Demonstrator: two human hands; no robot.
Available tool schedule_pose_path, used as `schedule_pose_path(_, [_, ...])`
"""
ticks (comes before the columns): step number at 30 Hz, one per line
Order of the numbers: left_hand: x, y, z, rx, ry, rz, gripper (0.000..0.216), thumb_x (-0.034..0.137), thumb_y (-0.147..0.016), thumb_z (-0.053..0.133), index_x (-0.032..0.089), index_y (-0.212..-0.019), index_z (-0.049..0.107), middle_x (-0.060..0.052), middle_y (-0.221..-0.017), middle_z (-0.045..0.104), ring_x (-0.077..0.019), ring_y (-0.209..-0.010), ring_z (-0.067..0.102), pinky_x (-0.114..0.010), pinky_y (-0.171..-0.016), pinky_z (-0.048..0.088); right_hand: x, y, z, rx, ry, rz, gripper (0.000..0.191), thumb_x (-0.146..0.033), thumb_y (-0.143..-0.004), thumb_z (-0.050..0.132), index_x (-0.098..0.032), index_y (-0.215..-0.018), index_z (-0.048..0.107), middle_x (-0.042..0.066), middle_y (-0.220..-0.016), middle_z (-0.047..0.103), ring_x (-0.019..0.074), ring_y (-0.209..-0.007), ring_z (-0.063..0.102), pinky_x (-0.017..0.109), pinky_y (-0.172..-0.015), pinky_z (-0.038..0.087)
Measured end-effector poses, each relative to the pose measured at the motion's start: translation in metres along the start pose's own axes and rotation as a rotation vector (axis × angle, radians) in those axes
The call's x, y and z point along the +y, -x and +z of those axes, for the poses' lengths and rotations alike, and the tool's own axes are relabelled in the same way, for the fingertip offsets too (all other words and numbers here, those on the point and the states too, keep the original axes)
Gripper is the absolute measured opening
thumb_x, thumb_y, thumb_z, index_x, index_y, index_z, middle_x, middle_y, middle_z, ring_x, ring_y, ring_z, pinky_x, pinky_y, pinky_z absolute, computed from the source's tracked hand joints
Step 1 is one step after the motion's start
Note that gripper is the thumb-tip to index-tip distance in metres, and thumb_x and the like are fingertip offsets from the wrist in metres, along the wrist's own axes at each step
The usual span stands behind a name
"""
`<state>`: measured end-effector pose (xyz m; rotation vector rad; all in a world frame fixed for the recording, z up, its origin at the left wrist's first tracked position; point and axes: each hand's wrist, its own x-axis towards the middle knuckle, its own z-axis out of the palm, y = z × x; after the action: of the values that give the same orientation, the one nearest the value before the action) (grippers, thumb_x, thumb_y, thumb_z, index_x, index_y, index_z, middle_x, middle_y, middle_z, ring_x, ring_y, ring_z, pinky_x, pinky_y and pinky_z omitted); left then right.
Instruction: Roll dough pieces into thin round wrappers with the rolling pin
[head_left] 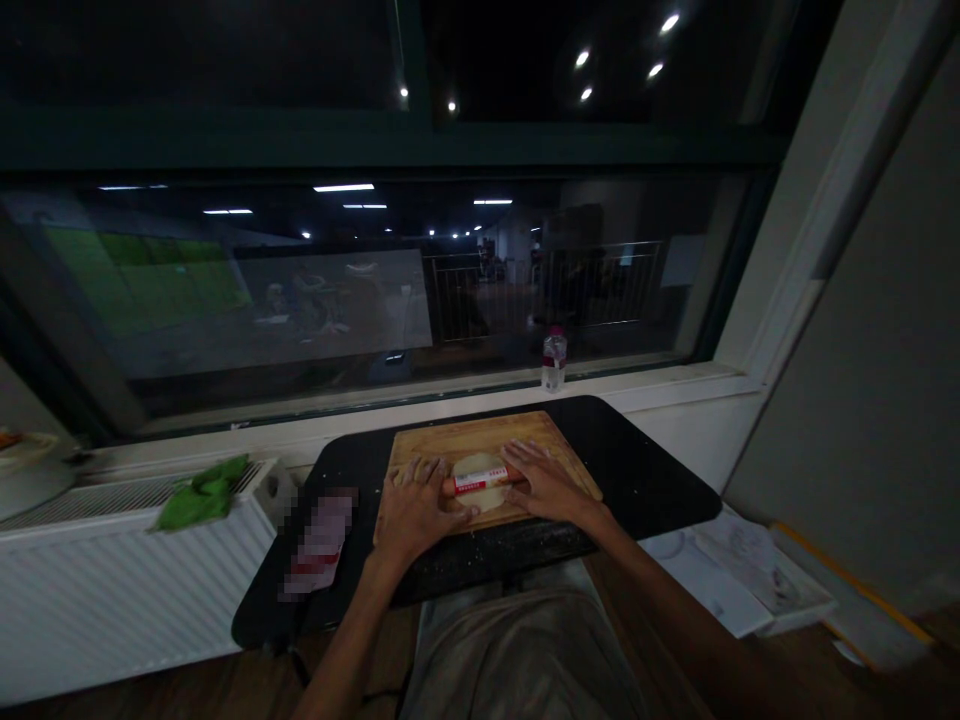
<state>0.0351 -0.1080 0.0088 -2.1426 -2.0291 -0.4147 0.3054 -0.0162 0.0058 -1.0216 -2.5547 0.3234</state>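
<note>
We see a tube [481, 480] lying across a flat round of dough [489, 500] on a wooden board [469, 438], which rests on a black bench [637, 475]. Our left hand [421, 500] and right hand [550, 482] cover the tube's ends, fingers stretched out, thumbs apart. Left of the board lies a pixelated packet [322, 545]; beyond, a green cloth [204, 494] drapes over the radiator [142, 590]. A capped bottle [554, 362] stands on the windowsill [645, 388]. The tube's red-and-white label carries print too small for us to read.
</note>
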Motion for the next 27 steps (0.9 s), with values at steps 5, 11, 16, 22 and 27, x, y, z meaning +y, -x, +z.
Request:
schedule_pose_path(5, [0.005,-0.003,-0.005,-0.021,-0.008,-0.03,0.082,0.077,-0.088,0.069,0.027,-0.153,0.059,-0.012,-0.162,0.06,-0.0407,-0.154,0.046,-0.066,-0.127,0.031,-0.004,-0.002,0.0,-0.003,0.002,0.025,0.076,-0.046,-0.098,0.068,-0.015,-0.165,0.051,0.016,-0.171,0.047,0.0333,-0.163,0.037,0.055,-0.137,0.022])
schedule_pose_path(11, [0.011,-0.004,-0.01,-0.032,-0.005,-0.047,0.081,0.078,-0.087,0.069,0.029,-0.151,0.061,-0.013,-0.159,0.063,-0.0414,-0.15,0.05,-0.065,-0.125,0.032,-0.008,-0.002,-0.003,-0.004,0.002,0.035,0.074,-0.045,-0.097,0.071,-0.015,-0.163,0.053,0.018,-0.169,0.05,0.0334,-0.161,0.04,0.055,-0.137,0.023])
schedule_pose_path(16, [0.017,-0.005,-0.01,-0.036,0.014,-0.051,0.079,0.076,-0.088,0.069,0.029,-0.15,0.061,-0.013,-0.154,0.067,-0.0403,-0.145,0.055,-0.062,-0.122,0.034,-0.01,0.0,0.0,0.015,0.017,0.052,0.073,-0.042,-0.097,0.073,-0.014,-0.161,0.055,0.018,-0.167,0.052,0.0336,-0.159,0.043,0.055,-0.138,0.02])
schedule_pose_path(22, [0.017,-0.004,-0.004,-0.027,0.04,-0.026,0.073,0.073,-0.094,0.064,0.029,-0.152,0.06,-0.012,-0.158,0.065,-0.0376,-0.148,0.055,-0.059,-0.124,0.033,-0.018,0.002,0.001,0.058,0.04,0.039,0.071,-0.052,-0.099,0.071,-0.016,-0.159,0.058,0.019,-0.164,0.056,0.0348,-0.157,0.046,0.058,-0.135,0.024])
schedule_pose_path(27, [0.013,-0.004,0.003,-0.017,0.049,-0.027,0.073,0.073,-0.093,0.067,0.029,-0.151,0.062,-0.012,-0.157,0.065,-0.0387,-0.146,0.056,-0.06,-0.124,0.034,-0.03,0.001,0.003,0.108,0.068,0.1,0.064,-0.058,-0.098,0.072,-0.022,-0.151,0.066,0.018,-0.157,0.063,0.0366,-0.152,0.052,0.063,-0.132,0.027])
